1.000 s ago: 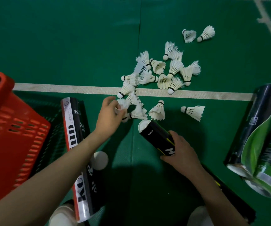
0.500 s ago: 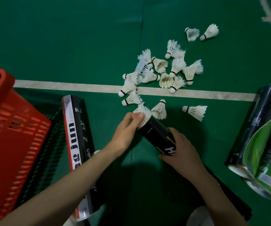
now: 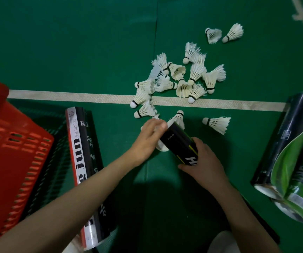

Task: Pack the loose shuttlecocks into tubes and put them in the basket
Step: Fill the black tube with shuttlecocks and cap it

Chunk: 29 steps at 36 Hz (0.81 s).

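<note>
In the head view, your right hand (image 3: pixel 204 161) sits just right of the frame's centre. Its fingers are curled round the lower end of a black cylindrical tube (image 3: pixel 179 143) with a yellow-green stripe and white lettering. The tube tilts up and to the left, with its open end toward the loose shuttlecocks. Your left hand (image 3: pixel 148 137) lies against that open end with its fingers bent over the rim. It is blurred, so you cannot tell whether the fingers pinch anything. A white shape shows under the hand, but it is too unclear to name.

The white feather shuttlecocks (image 3: pixel 180 77) lie in a loose heap on the green court floor (image 3: pixel 74 42), above centre, and they spill across the white court line (image 3: pixel 65 96). Two more lie apart at the upper right. A single white shuttlecock (image 3: pixel 217 123) lies on its side to the right of the tube's mouth.

The red plastic slotted basket (image 3: pixel 10 152) fills the left edge. Just beside it lies a long black, white and red tube (image 3: pixel 85 170). Two black-and-green tubes (image 3: pixel 289 161) lie side by side at the right edge.
</note>
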Motion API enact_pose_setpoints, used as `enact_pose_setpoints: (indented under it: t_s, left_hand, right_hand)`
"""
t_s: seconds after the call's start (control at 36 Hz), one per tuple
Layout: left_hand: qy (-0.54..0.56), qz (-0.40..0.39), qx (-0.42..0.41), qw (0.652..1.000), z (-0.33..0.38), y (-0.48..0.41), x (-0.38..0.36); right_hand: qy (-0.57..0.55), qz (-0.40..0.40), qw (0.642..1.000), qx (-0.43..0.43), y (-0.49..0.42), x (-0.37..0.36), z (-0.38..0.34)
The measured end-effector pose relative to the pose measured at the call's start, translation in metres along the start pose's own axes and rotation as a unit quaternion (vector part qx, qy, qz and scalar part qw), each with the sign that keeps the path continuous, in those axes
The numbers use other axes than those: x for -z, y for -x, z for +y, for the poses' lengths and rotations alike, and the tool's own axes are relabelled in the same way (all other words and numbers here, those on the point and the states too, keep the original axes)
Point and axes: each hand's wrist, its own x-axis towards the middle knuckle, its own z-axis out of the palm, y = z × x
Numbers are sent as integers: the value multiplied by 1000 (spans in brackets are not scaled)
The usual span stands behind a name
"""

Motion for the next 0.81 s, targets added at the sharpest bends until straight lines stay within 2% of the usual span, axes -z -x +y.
enact_pose_setpoints:
  t_s: [0.06,0.11,0.22,0.39,0.5,0.64,0.75,0.81]
  left_hand:
    - [-2,68,11,998,-4,-9,4]
    - [-74,90,16,993,-14,-21,10]
    - [-175,41,33,983,-31,-45,17]
    - [-342,-48,-36,938,-35,-62,19]
    - [-385,9,-59,921,-32,-62,18]
    - [-324,93,-72,939,-42,-56,25]
    - [-156,174,-65,970,-29,-41,24]
    - [-45,187,-37,981,-23,-34,19]
  right_hand:
    - [-6,-2,1000,-4,-2,1,3]
    - [-10,-2,1000,-10,-3,3,6]
    - [-14,-2,1000,-26,-3,5,16]
    - [-20,1,999,-41,-2,4,28]
    - [-16,-9,999,-41,-1,2,29]
    - [-16,-14,999,-38,1,1,28]
    - [-21,-12,999,-35,4,2,25]
    - [-20,-10,999,-30,6,2,24]
